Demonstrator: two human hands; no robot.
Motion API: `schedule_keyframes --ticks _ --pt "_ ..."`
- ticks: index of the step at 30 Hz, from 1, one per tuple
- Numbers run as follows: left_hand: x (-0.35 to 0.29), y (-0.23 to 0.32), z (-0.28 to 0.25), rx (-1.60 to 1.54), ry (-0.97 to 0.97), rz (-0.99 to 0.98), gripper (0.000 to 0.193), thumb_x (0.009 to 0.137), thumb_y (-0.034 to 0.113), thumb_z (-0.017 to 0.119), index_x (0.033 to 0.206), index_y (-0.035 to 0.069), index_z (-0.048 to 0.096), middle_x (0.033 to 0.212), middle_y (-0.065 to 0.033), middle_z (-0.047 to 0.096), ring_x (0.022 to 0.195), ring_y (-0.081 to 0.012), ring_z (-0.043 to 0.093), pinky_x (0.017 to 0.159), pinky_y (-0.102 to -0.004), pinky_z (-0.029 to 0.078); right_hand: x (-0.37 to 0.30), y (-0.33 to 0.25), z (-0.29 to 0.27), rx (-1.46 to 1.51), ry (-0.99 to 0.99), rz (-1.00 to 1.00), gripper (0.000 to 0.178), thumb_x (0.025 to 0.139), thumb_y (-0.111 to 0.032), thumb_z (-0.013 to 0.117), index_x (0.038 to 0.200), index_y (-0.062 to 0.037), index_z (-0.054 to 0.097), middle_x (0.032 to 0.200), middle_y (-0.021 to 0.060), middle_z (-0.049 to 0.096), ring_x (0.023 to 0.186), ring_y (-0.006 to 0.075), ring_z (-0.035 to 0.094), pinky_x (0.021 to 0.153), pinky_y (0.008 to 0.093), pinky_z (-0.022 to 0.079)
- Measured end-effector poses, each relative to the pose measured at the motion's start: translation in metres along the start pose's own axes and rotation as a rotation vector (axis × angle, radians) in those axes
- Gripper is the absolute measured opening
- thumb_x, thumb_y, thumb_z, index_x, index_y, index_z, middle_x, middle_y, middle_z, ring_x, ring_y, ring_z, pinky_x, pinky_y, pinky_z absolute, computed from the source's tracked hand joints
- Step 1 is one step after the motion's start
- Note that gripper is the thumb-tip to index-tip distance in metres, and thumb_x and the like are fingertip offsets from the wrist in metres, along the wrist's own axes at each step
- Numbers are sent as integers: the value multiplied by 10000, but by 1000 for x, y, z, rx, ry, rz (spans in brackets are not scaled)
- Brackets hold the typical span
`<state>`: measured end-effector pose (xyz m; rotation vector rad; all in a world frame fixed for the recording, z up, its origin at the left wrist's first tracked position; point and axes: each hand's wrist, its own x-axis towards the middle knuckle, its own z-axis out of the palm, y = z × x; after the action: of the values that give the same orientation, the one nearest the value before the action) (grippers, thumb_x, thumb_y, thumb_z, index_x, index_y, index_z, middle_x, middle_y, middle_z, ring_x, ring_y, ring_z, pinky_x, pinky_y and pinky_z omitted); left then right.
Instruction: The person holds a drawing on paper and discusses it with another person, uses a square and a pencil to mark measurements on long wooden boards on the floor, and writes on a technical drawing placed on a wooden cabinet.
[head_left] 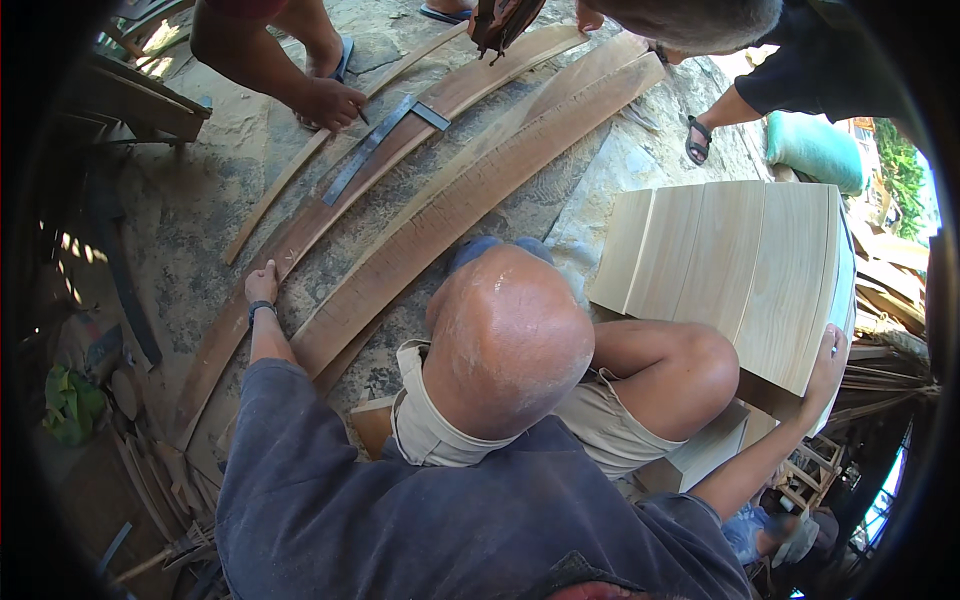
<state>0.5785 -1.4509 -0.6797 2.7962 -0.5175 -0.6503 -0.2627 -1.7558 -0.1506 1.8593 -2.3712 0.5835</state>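
My left hand (262,283) is closed on the edge of a long curved wooden plank (305,225) lying on the ground. On that plank rests a metal framing square (370,160). My right hand (828,362) rests against the edge of a block of pale, smooth boards (715,270) at my right. A small white stick, too small to identify, shows between its fingers. Past my left hand, another person's hand (335,103) holds a thin dark marking tool beside the square.
A wide rough plank (480,190) lies between my knee and the marked plank. Beyond the latter is a narrow curved strip (290,190). Another person leans in at the upper right, near a green sack (818,150). Wood scraps (165,480) pile up at lower left.
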Motion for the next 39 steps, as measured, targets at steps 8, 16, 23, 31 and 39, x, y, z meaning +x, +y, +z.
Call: schedule_keyframes --ticks 8,16,23,31,39 --pt "2 1 3 16 -11 11 598 902 591 562 861 22 742 954 -225 715 953 -368 678 877 -450 497 -3 -4 -1 -15 14 14 434 1011 -359 491 1221 8 585 1056 126 627 957 211 575 886 344 446" --pt "0 4 1 18 -14 14 589 893 586 576 868 23 748 940 -218 719 938 -369 682 864 -451 507 0 5 -1 -30 14 -17 442 1011 -368 491 1219 11 586 1061 130 623 964 211 569 891 342 441" --pt "-4 8 -3 26 -1 19 569 890 572 591 856 30 757 926 -220 720 918 -372 687 846 -450 510 1 5 0 -30 11 13 478 1016 -390 480 1238 22 577 1151 164 613 1065 267 561 983 362 407" --pt "-6 10 -2 2 27 31 571 892 556 594 845 9 749 915 -232 717 919 -375 688 849 -456 506 1 5 0 -52 14 12 432 1022 -366 461 1217 1 581 1076 122 600 983 225 541 923 349 420" --pt "-7 9 -1 -25 21 16 575 881 560 607 829 3 742 904 -229 716 917 -371 689 852 -453 506 -6 -6 3 -28 31 17 425 1026 -363 458 1214 -2 580 1065 114 600 969 218 544 911 348 429"
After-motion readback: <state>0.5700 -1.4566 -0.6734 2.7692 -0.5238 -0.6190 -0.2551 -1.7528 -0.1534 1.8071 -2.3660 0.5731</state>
